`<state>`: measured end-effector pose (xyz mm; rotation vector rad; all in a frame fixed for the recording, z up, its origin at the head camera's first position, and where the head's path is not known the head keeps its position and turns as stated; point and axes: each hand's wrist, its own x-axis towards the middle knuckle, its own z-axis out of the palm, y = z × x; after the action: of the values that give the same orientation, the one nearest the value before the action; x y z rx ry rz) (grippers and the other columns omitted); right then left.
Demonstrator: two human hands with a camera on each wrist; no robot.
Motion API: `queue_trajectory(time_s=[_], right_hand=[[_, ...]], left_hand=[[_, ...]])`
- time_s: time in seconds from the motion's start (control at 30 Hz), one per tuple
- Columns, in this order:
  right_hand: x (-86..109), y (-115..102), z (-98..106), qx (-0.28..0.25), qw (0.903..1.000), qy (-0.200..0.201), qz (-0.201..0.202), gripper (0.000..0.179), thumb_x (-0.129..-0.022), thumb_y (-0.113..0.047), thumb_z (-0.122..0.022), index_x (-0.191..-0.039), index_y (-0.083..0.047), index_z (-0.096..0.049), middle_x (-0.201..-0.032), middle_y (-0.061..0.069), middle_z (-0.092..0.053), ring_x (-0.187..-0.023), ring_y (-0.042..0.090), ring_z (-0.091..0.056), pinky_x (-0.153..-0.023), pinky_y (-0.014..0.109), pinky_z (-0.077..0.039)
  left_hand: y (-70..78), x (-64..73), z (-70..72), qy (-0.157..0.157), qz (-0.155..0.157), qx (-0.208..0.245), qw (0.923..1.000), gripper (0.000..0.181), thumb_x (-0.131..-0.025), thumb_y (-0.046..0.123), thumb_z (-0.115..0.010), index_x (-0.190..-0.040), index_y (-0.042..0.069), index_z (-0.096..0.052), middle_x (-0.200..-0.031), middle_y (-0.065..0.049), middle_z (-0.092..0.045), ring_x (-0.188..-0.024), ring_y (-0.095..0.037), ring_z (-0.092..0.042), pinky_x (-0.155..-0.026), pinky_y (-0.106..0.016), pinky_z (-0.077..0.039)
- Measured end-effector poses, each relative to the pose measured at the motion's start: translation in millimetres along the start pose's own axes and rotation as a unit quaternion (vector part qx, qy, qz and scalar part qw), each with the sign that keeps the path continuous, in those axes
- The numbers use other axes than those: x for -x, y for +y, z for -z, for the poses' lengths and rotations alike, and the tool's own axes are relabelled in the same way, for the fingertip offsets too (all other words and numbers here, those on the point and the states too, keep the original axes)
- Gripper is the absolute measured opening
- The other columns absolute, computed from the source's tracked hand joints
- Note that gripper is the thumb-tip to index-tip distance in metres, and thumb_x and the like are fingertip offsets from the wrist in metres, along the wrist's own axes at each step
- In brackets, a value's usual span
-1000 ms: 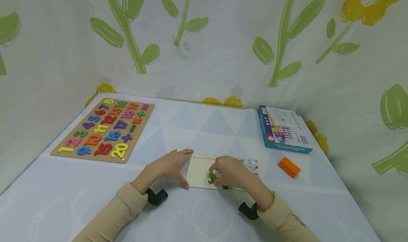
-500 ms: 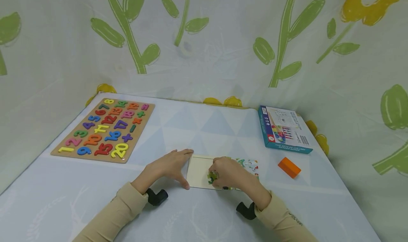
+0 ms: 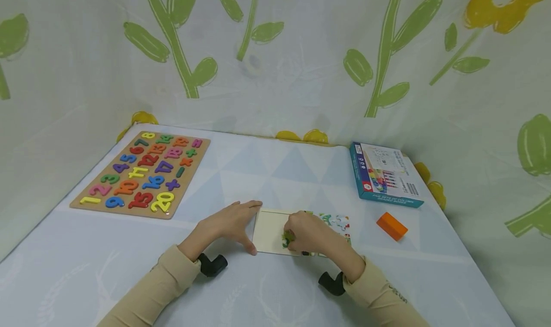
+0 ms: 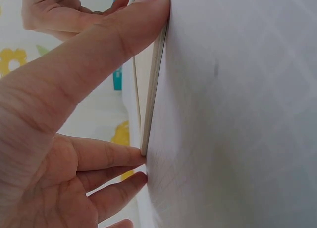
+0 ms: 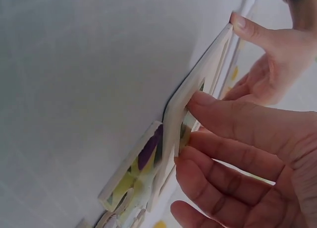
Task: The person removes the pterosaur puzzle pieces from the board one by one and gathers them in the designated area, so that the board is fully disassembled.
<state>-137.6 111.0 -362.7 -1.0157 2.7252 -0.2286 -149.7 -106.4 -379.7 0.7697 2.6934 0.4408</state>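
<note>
A pale wooden puzzle board lies flat on the table, bare on its left part. My left hand spans the board's left end, thumb at the near corner and fingertips at the far corner. With thumb and fingers, my right hand pinches a green jigsaw piece close over the board's middle. The right wrist view shows that thumb right at the board's surface, with much of the piece hidden. Other printed jigsaw pieces lie to the right, partly behind the right hand.
A number board with coloured numerals lies at the back left. At the back right is a teal-edged box, with an orange block in front of it. Behind the table hangs a flower-printed cloth.
My right hand has shifted slightly left, its fingers closing in around the green piece. More of the pieces on the right shows. My left hand stays at the board's end.
</note>
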Motion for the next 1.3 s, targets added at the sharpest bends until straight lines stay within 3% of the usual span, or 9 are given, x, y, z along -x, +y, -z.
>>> queue_trajectory(time_s=[0.33,0.57,0.77,1.07,1.3], right_hand=[[2.2,-1.9,2.6,-0.002,0.9995,0.021,0.025,0.02,-0.069,-0.017,-0.082,-0.067,-0.011,-0.063,-0.059,-0.007,-0.036,-0.057,0.007,-0.031,-0.049,0.018,-0.022],[13.1,1.6,11.4,-0.012,0.9992,0.03,0.025,0.018,-0.069,-0.018,-0.083,-0.072,-0.009,-0.067,-0.063,-0.006,-0.047,-0.059,0.007,-0.038,-0.051,0.017,-0.032],[25.5,11.3,15.3,-0.005,0.9983,0.044,0.039,0.022,-0.069,-0.019,-0.084,-0.068,-0.012,-0.063,-0.061,-0.008,-0.044,-0.06,0.005,-0.036,-0.053,0.017,-0.031],[39.9,22.9,18.9,-0.031,0.9988,0.034,0.013,0.024,-0.072,-0.019,-0.083,-0.069,-0.012,-0.061,-0.059,-0.007,-0.039,-0.059,0.006,-0.037,-0.053,0.018,-0.028],[53.9,34.3,19.5,-0.032,0.9986,0.041,-0.011,0.02,-0.072,-0.017,-0.082,-0.073,-0.011,-0.063,-0.063,-0.006,-0.044,-0.062,0.007,-0.04,-0.054,0.018,-0.033]], left_hand=[[-0.4,0.0,0.0,0.0,-0.001,0.007,1.0,0.102,-0.06,0.044,-0.089,-0.141,0.001,-0.044,-0.152,-0.012,-0.039,-0.138,-0.03,-0.04,-0.116,-0.056,-0.027],[0.3,-0.3,-0.3,-0.004,-0.002,-0.001,1.0,0.103,-0.061,0.044,-0.089,-0.142,0.001,-0.043,-0.152,-0.012,-0.037,-0.139,-0.029,-0.039,-0.117,-0.055,-0.027],[0.7,2.3,1.1,-0.003,-0.013,-0.006,0.9999,0.104,-0.062,0.043,-0.089,-0.142,-0.003,-0.041,-0.152,-0.016,-0.037,-0.139,-0.031,-0.039,-0.116,-0.056,-0.027],[-0.4,1.7,0.2,-0.005,-0.015,-0.009,0.9998,0.106,-0.063,0.045,-0.088,-0.143,-0.004,-0.039,-0.153,-0.015,-0.036,-0.139,-0.03,-0.039,-0.116,-0.055,-0.027],[-0.2,1.1,0.0,-0.001,-0.017,-0.005,0.9998,0.105,-0.063,0.045,-0.088,-0.142,-0.003,-0.04,-0.153,-0.015,-0.036,-0.139,-0.03,-0.039,-0.116,-0.055,-0.028]])
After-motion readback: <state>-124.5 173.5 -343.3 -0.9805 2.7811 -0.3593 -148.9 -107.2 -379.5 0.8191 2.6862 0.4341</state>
